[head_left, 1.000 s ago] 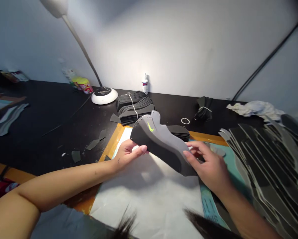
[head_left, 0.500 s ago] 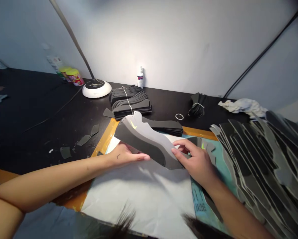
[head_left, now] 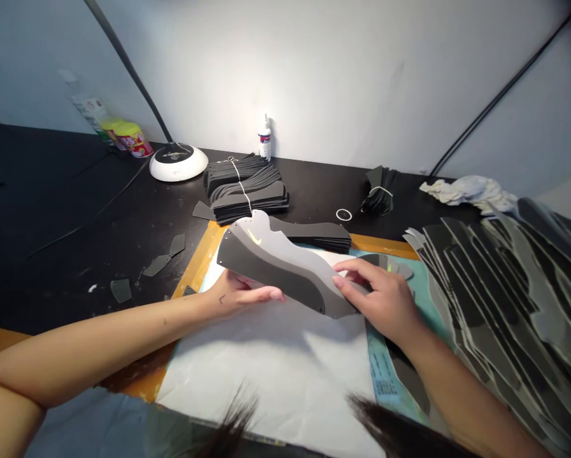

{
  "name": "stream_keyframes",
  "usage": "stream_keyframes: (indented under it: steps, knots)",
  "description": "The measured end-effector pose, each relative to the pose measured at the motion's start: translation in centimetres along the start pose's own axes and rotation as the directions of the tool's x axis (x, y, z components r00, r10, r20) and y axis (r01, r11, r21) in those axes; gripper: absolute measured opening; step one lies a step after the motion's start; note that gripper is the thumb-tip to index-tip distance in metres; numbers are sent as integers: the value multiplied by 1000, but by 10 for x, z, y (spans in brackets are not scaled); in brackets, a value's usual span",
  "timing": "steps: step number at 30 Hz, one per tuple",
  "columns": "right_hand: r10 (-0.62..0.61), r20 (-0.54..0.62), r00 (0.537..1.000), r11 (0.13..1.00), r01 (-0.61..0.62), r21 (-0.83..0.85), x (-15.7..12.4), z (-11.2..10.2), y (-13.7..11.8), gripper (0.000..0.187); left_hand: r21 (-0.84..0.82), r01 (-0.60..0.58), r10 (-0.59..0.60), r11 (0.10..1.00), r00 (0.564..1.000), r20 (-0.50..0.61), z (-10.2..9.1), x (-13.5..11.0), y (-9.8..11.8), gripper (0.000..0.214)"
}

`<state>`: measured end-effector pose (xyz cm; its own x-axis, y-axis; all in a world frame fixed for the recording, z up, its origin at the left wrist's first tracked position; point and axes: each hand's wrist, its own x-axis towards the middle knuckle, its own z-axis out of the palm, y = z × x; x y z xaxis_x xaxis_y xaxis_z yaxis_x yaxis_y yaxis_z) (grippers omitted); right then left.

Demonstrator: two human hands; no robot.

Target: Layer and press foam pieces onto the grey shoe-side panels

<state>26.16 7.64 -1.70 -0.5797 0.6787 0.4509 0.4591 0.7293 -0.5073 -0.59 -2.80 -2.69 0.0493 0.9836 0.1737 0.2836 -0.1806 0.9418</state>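
The left hand (head_left: 240, 294) is curling under the near edge of a grey and black shoe panel (head_left: 285, 267), gripping it from below with the fingers (head_left: 266, 294) stretched out, while the right hand (head_left: 378, 299) is pinching the panel's far end, its fingers (head_left: 349, 270) lying across the top. Together they are holding the panel flat and low over a sheet of white paper (head_left: 261, 362), with a lime-green swoosh (head_left: 254, 236) showing on its upper side. Behind it, a stack of dark cut pieces (head_left: 314, 234) is sitting partly hidden by the panel, and a string-tied stack (head_left: 247, 187) is resting further back on the black table (head_left: 60, 191). A big heap of cut panels (head_left: 500, 305) is lying just beside the right forearm (head_left: 461, 394), and small dark scraps (head_left: 161, 257) are scattered left of the paper. A glue bottle (head_left: 265, 138) is standing against the wall.
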Motion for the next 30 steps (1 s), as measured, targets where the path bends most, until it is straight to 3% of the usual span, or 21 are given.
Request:
stream_keyframes:
  steps: [3, 6, 12, 18, 21, 30]
  knots:
    - [-143, -96, 985, 984, 131, -118, 3, -9, 7, 12, -1, -10, 10, 1000, 999, 48, -1, -1, 2, 46]
    - [-210, -161, 964, 964, 177, -197, 7, -18, 8, 15, 47, 34, -37, 998, 997, 63, -3, -2, 6, 42]
    - [-169, -184, 968, 962, 122, -243, 9, -21, 6, 21, 113, 124, -131, 986, 990, 59, -3, 1, 13, 47]
    - [-225, -202, 953, 955, 176, -237, 9, -20, 7, 15, -15, 125, -123, 992, 987, 106, -5, 5, 11, 56]
    - [-242, -210, 947, 955, 193, -226, 8, -18, 8, 13, 4, 131, -130, 991, 984, 123, -7, 4, 10, 56]
    - [-139, -199, 970, 977, 102, -189, 8, -12, 11, 17, 48, 99, -105, 994, 986, 133, -7, 5, 12, 51]
